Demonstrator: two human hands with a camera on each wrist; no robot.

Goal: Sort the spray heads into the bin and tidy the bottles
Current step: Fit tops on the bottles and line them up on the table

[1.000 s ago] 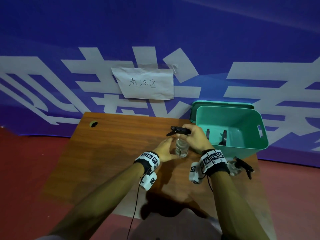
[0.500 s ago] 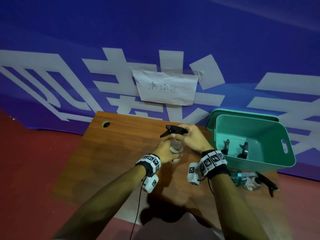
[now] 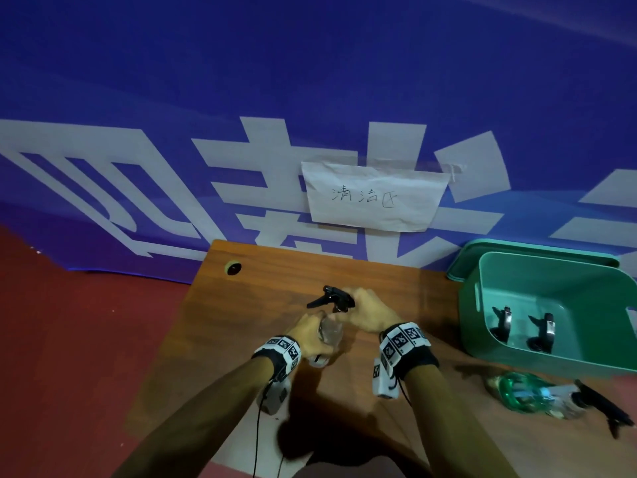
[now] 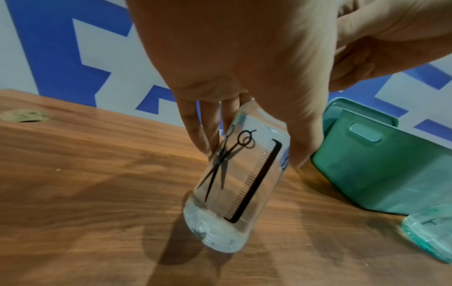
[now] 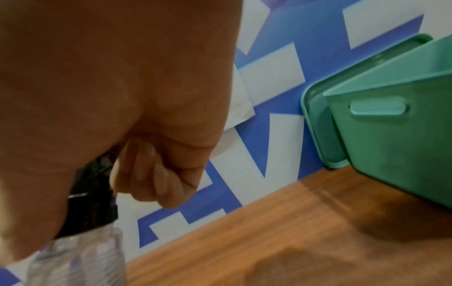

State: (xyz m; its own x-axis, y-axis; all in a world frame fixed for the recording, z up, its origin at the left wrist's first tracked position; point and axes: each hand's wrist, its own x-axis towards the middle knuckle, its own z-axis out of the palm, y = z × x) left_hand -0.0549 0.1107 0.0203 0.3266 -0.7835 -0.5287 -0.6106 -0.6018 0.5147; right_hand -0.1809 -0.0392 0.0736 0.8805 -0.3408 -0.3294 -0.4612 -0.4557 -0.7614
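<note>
Your left hand (image 3: pixel 312 334) wraps the clear bottle (image 4: pixel 234 181), tilted just above the table (image 3: pixel 241 326) left of the green bin (image 3: pixel 551 339); your right hand (image 3: pixel 370 310) clamps its black spray head (image 3: pixel 332 297).

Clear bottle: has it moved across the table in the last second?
Yes. The clear bottle has shifted left, away from the green bin, toward the hole in the table.

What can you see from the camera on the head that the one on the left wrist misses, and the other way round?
Only the head view shows two spray heads lying inside the green bin, the paper note and the right hand gripping the black spray head. Only the left wrist view shows the scissors and comb print on the clear bottle. Both show the left hand, bottle, bin and wooden table.
</note>
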